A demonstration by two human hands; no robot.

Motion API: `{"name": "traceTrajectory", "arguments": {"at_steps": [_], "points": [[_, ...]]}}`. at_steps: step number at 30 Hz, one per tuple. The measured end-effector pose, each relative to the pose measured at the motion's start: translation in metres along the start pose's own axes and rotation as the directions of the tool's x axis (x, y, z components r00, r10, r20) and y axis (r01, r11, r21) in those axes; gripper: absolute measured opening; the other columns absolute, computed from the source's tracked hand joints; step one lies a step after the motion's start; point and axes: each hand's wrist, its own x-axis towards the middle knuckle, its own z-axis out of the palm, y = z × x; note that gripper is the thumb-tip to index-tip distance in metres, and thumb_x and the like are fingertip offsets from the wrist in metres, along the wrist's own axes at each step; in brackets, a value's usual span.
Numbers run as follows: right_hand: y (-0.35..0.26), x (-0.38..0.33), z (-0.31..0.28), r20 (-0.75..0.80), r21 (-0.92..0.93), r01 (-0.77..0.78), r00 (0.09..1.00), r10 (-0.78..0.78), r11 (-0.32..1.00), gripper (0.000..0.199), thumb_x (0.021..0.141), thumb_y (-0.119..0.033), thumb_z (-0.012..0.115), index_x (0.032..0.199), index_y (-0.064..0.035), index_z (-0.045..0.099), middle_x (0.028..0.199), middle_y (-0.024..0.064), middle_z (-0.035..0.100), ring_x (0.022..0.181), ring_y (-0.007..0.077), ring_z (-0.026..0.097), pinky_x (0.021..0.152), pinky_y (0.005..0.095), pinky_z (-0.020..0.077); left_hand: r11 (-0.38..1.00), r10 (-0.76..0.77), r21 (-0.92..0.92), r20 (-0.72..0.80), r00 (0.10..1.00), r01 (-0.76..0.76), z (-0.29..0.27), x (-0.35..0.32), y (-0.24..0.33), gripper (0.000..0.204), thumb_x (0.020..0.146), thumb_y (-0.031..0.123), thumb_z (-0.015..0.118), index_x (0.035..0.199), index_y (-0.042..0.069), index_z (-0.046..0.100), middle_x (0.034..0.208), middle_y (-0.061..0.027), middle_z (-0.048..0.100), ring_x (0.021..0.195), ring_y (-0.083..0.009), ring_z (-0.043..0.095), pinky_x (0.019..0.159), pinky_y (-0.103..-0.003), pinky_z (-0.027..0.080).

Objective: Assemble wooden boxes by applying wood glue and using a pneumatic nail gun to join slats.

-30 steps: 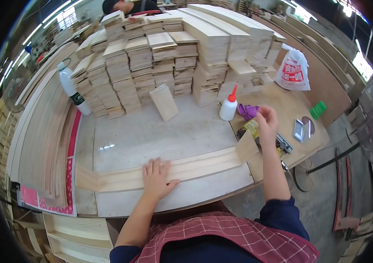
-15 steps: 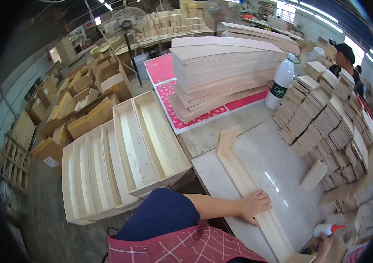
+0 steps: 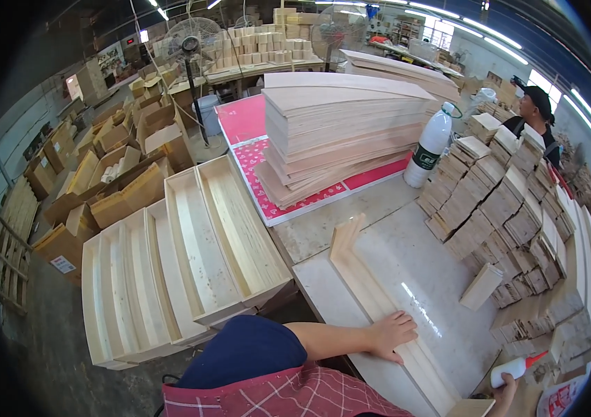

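My left hand (image 3: 394,336) grips a pale wooden frame (image 3: 372,290) lying on the worktable, its fingers and thumb laid over the long board. A short wooden piece (image 3: 344,238) stands angled at the frame's far end. Close to the frame's near end, at the lower right, my right hand (image 3: 505,395) is closed around a white glue bottle (image 3: 507,373) with a red nozzle. The nozzle points up to the right. Part of the right hand is cut off by the picture's lower edge.
Stacked small wooden boards (image 3: 511,201) line the table's right side, with a loose block (image 3: 481,285) before them. Behind stand a plastic bottle (image 3: 429,149) and a tall stack of thin panels (image 3: 351,115). Long wooden boxes (image 3: 191,257) sit at left. A person (image 3: 535,115) is at far right.
The whole view has shifted slightly, so the scene sits further left and lower. The glue bottle's nozzle now tilts more upward. My left hand keeps its place on the frame.
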Motion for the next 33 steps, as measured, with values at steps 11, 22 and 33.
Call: {"name": "traceTrajectory", "arguments": {"at_steps": [11,22,33], "points": [[0.018,-0.079,-0.046,-0.097,0.497,0.162,0.987,-0.130,0.852,0.051,0.074,-0.018,0.057,0.121,-0.0036,0.042,0.110,0.0131,0.051,0.096,0.0285,0.052,0.082,0.0425,0.0431,1.000,0.013,-0.004,-0.047,0.999,-0.013,-0.007,-0.004,-0.003,0.071,0.060,0.051,0.066,0.108,0.001,0.051,0.114,-0.0156,0.046,0.110,-0.0320,0.038,0.098,-0.045,0.025],[-0.028,-0.203,-0.022,-0.342,0.656,0.362,0.925,-0.167,0.662,0.058,0.073,-0.015,0.063,0.124,-0.0009,0.040,0.118,0.0156,0.048,0.102,0.0342,0.049,0.086,0.0516,0.0421,0.997,-0.046,0.059,0.008,0.999,0.045,0.002,-0.013,0.014,0.070,0.068,0.052,0.060,0.117,0.004,0.047,0.125,-0.0163,0.040,0.122,-0.0340,0.030,0.102,-0.047,0.020],[-0.085,-0.196,0.071,-0.379,0.769,0.570,0.771,-0.512,0.290,0.068,0.075,-0.010,0.064,0.131,-0.0015,0.029,0.134,0.0175,0.034,0.124,0.0351,0.031,0.106,0.0506,0.0170,0.991,-0.106,0.083,0.041,0.993,0.103,-0.012,-0.018,0.021,0.068,0.070,0.050,0.059,0.120,0.005,0.046,0.127,-0.0170,0.039,0.124,-0.0336,0.029,0.103,-0.048,0.017]]}}
